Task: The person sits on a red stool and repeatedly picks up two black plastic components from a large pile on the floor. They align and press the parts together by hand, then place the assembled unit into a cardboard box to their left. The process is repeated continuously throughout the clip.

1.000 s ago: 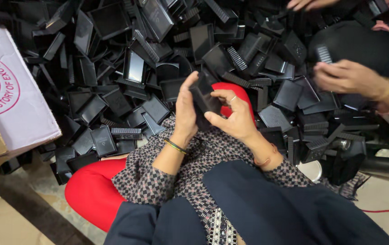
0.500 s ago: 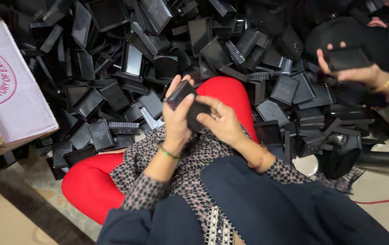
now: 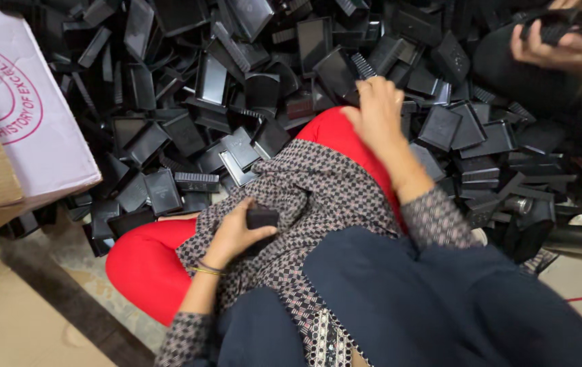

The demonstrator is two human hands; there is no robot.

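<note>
Low in the middle of the frame, the left hand is closed around a small black plastic piece and rests with it on the patterned lap. The right hand reaches into the heap of black plastic parts across the top, fingers curled among them; I cannot tell whether it grips one. Judging by the heap, most parts remain unhandled.
</note>
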